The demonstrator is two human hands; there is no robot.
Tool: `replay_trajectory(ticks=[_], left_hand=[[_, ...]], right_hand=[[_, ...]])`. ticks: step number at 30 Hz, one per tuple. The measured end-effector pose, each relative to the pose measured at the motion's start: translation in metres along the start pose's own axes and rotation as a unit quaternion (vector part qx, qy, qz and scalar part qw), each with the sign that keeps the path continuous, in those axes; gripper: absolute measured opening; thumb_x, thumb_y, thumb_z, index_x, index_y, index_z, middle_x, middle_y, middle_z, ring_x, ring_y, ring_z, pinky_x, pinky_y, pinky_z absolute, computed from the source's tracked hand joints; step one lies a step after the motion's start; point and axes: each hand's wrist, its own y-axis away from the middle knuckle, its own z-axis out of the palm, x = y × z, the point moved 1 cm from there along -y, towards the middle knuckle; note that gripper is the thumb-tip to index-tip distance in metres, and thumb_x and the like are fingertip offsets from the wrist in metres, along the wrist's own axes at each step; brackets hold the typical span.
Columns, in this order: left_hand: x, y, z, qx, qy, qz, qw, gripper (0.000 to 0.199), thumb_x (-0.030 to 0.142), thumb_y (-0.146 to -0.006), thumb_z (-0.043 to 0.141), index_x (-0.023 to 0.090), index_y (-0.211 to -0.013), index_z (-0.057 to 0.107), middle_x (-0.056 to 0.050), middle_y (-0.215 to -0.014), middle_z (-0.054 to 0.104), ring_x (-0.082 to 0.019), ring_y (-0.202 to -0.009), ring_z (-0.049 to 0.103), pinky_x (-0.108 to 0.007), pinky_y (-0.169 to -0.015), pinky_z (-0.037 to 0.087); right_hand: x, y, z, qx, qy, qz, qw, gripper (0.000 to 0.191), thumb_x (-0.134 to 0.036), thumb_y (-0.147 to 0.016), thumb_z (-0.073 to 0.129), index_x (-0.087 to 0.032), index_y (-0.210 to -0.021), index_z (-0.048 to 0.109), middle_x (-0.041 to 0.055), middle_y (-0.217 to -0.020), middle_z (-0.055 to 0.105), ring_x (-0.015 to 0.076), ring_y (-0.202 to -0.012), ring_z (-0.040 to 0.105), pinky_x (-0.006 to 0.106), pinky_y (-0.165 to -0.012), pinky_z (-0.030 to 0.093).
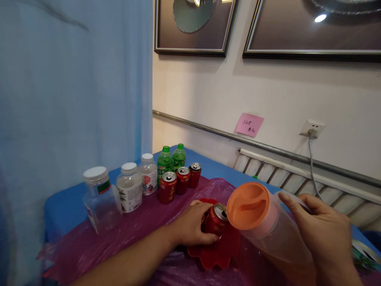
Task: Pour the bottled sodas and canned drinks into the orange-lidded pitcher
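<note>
Fingers (pixel 200 207) of our left hand (pixel 190 226) curl partway closed around an opened red drink can (pixel 214 221), held over a red scalloped dish (pixel 205 256); whether it rests there, we cannot tell. Our right hand (pixel 330 230) closes on a translucent pitcher (pixel 282 238), tipped left, orange lid (pixel 249 206) just beside the can's rim. Farther left, three red cans (pixel 183 182) stand on purple plastic sheeting (pixel 89 246).

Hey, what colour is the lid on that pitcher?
Orange lid, best seen in the head view.

One head-worn view, facing forward and down, hands (pixel 193 224) close, wall (pixel 190 87) beyond
</note>
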Motion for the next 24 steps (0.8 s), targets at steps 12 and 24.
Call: replay_trajectory(ticks=[12, 24], left_hand=[[0.0027, 0.0001, -0.0006, -0.005, -0.003, -0.018, 1.000, 0.064, 0.044, -0.066, 0.083, 0.028, -0.125, 0.065, -0.002, -0.115, 0.074, -0.030, -0.105, 0.064, -0.041, -0.101, 0.041], [0.0011, -0.0003, -0.0009, 0.000, -0.005, -0.001, 1.000, 0.067, 0.043, -0.065, 0.084, 0.028, -0.128, 0.064, -0.003, -0.117, 0.074, -0.031, -0.106, 0.065, -0.042, -0.101, 0.042]], right_hand=[[0.0007, -0.0002, 0.0014, -0.003, 0.006, 0.002, 1.000, 0.057, -0.076, -0.074, 0.061, -0.022, -0.056, 0.054, -0.0044, -0.052, 0.037, 0.0129, -0.054, 0.039, 0.025, -0.049, 0.030], [-0.0001, 0.0014, -0.0016, 0.001, 0.004, -0.014, 1.000, 0.058, -0.076, -0.076, 0.061, -0.021, -0.056, 0.056, -0.0037, -0.052, 0.037, 0.0131, -0.053, 0.040, 0.025, -0.046, 0.030]])
